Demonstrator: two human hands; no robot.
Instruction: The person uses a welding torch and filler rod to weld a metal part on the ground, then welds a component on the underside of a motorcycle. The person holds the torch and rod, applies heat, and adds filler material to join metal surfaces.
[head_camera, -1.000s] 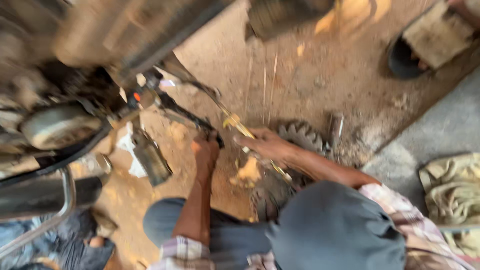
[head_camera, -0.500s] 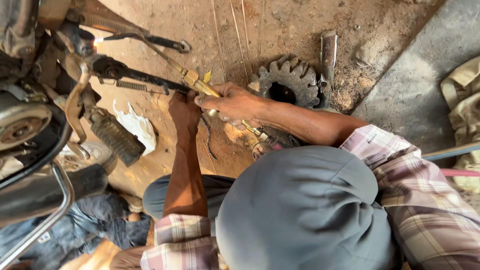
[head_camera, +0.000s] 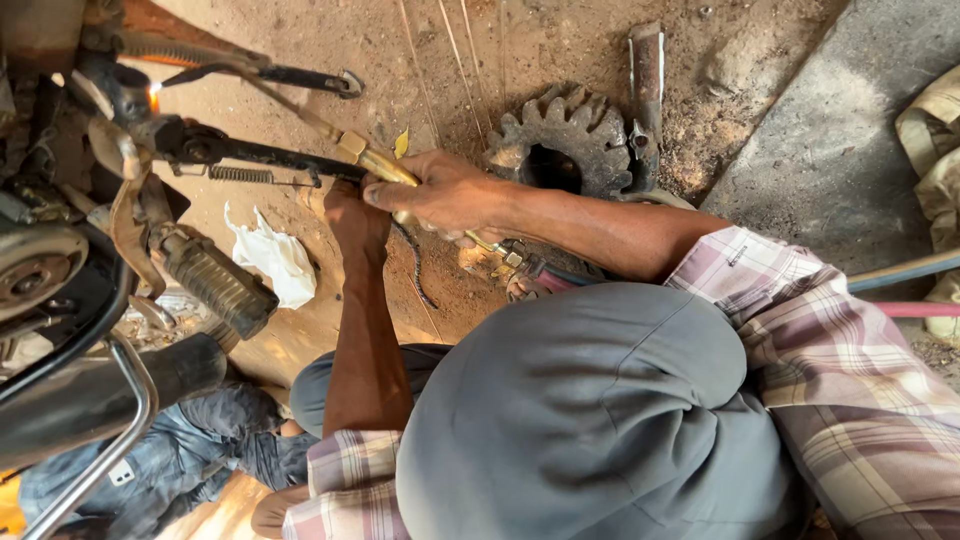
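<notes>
1. looking down over a grey cap (head_camera: 600, 420) and a plaid shirt (head_camera: 850, 380); both your arms reach forward to the underside of a motorcycle (head_camera: 90, 230) at the left.
2. your right hand (head_camera: 445, 195) has its grip closed around a brass torch handle (head_camera: 385, 168), knuckles up, thumb side toward the bike.
3. the brass torch handle runs on a slant: its thin tube goes up-left toward the bike frame, and its rear end comes out under your right hand near the red and dark hoses (head_camera: 540, 275).
4. a small orange flame (head_camera: 154, 97) shows at the frame, upper left.
5. your left hand (head_camera: 355, 215) sits just beside and below the right one, touching the black lever rod (head_camera: 260, 155); its fingers are hidden behind the right hand, so you cannot tell whether that grip is closed.
6. a coil spring (head_camera: 240, 174) hangs just under the rod.
7. a ribbed black footpeg (head_camera: 215, 285) juts out below, with a crumpled white rag (head_camera: 270, 255) on the dirt floor (head_camera: 400, 50) beside it.
8. a worn toothed sprocket (head_camera: 565, 140) lies on the floor just beyond your right forearm, with a metal bar (head_camera: 647, 85) touching its right edge.
</notes>
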